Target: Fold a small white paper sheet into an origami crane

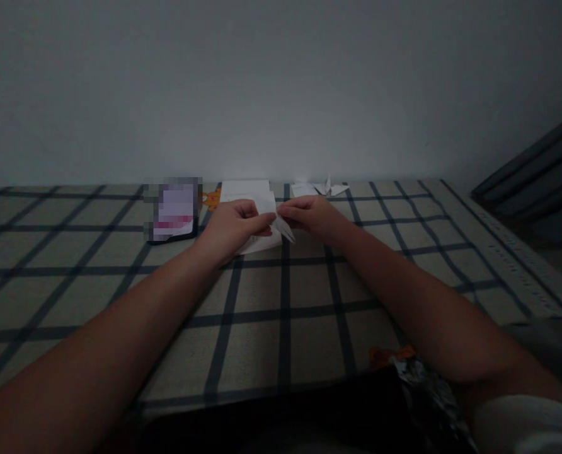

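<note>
Between my two hands is a small folded piece of white paper (285,228), its narrow points hanging down. My left hand (237,226) pinches its left side between thumb and fingers. On the other side, my right hand (309,216) grips the upper edge with closed fingertips. Sheets of white paper (246,188) lie on the checked cloth beneath and behind my left hand. Just beyond my right hand rests a folded paper crane (329,187), with white paper beside it.
A phone (176,211) with a blurred-out screen is at the left, next to an orange cartoon figure (212,199). The checked cloth (262,315) reaches back to a grey wall (281,88). Near my body lie an orange item (390,356) and crinkled silvery material (427,391).
</note>
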`<action>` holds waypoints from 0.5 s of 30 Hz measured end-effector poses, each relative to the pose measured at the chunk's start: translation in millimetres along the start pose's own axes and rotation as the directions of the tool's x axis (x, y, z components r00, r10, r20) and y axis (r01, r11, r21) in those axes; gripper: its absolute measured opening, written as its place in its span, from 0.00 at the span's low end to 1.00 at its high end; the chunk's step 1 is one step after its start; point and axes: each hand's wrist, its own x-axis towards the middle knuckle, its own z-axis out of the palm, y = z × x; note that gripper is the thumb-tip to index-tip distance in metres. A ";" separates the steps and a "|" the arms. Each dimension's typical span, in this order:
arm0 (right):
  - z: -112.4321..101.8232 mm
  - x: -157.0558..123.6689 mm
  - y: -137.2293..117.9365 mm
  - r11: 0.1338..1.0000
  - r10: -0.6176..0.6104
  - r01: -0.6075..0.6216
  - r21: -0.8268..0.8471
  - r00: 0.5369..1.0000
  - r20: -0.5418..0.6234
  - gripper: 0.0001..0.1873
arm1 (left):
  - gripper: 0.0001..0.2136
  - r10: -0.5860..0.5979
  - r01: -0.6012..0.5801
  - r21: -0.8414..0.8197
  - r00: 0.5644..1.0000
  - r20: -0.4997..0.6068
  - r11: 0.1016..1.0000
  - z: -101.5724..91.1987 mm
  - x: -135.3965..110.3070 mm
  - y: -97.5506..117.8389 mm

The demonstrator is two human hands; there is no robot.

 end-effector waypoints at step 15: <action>2.4 -1.0 -1.1 0.998 -0.055 0.056 -0.021 0.997 0.055 0.16 | 0.13 -0.039 0.039 -0.151 0.999 0.004 0.988 2.5 4.9 -3.1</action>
